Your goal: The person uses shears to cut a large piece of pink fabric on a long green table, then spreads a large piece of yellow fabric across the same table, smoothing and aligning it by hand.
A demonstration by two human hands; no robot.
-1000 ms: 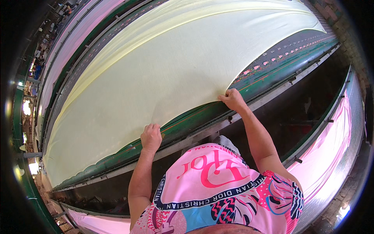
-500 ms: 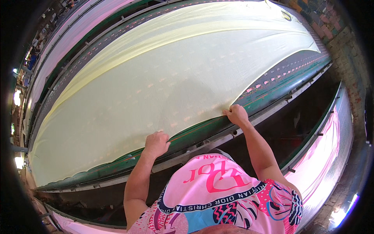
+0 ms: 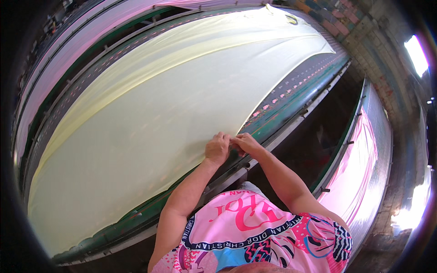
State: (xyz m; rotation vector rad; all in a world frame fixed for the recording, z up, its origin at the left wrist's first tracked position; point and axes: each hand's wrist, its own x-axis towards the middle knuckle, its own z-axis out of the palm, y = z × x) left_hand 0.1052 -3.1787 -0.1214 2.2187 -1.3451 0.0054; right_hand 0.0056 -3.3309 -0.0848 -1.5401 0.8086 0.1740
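A wide sheet of pale yellow fabric (image 3: 136, 118) covers most of the long table, its near edge running along the table's side. My left hand (image 3: 217, 148) is closed on that edge. Right beside it, my right hand (image 3: 246, 144) pinches the same edge with bent fingers. The two hands nearly touch, and the fingertips between them are partly hidden. Beyond my right hand the edge curves away, baring the dark table top (image 3: 291, 86) with its rows of small pink marks.
A green table side (image 3: 268, 125) and a metal rail (image 3: 291, 125) run just below the cloth. To the right stands another long table with pink fabric (image 3: 353, 168). More pink fabric (image 3: 73, 59) lies on a table at the far left. A brick wall (image 3: 373, 59) rises at the right.
My left hand has moved right along the fabric edge to meet my right hand. The view has turned, so the table sits further left in it.
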